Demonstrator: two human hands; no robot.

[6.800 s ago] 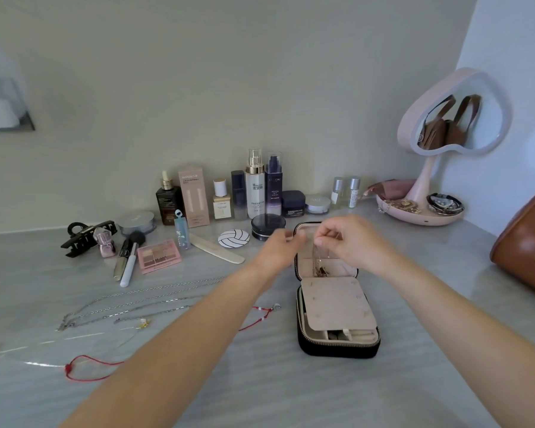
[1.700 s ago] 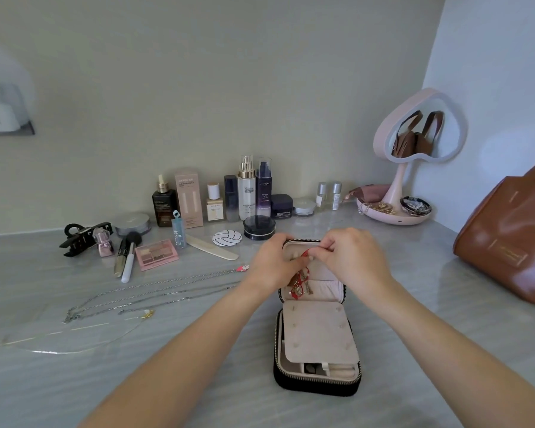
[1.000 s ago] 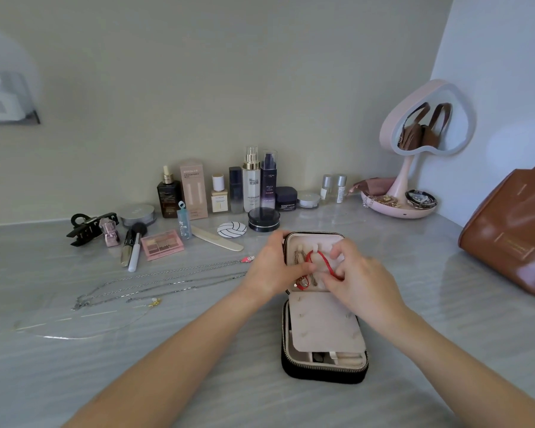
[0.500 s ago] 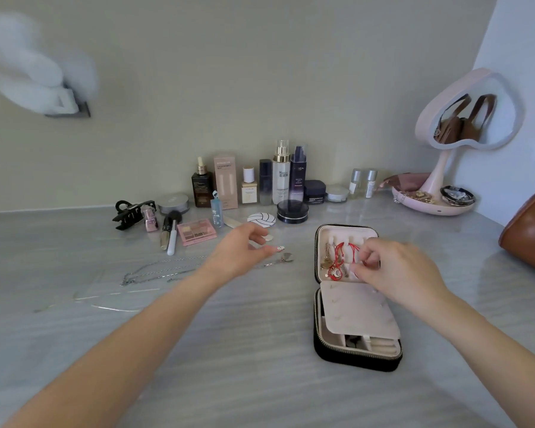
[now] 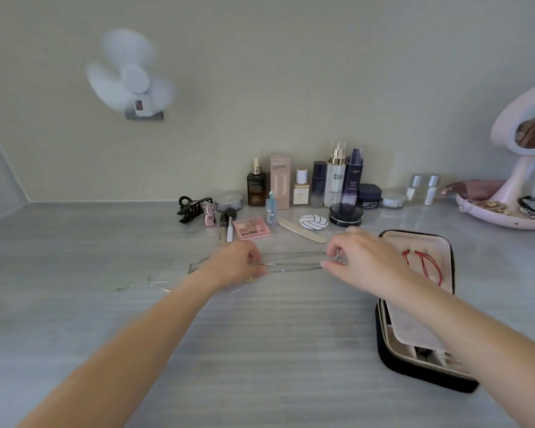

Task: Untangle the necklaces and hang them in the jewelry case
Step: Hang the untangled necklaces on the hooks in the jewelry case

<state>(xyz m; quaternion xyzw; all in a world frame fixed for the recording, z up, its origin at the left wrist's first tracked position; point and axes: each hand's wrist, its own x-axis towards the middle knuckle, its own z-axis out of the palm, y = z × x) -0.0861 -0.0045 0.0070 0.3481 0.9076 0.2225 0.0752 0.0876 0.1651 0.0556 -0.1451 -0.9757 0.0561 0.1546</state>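
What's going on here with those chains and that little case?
A person is sorting necklaces on a vanity table. The left hand and right hand pinch the silver chains stretched between them on the tabletop. A red cord necklace already hangs in the lid of the open jewelry case beside the right hand.

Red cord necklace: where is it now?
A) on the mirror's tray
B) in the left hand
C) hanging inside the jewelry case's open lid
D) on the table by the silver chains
C: the red cord necklace hangs against the jewelry case lid's pale lining; the left hand and right hand hold the silver chains on the table.
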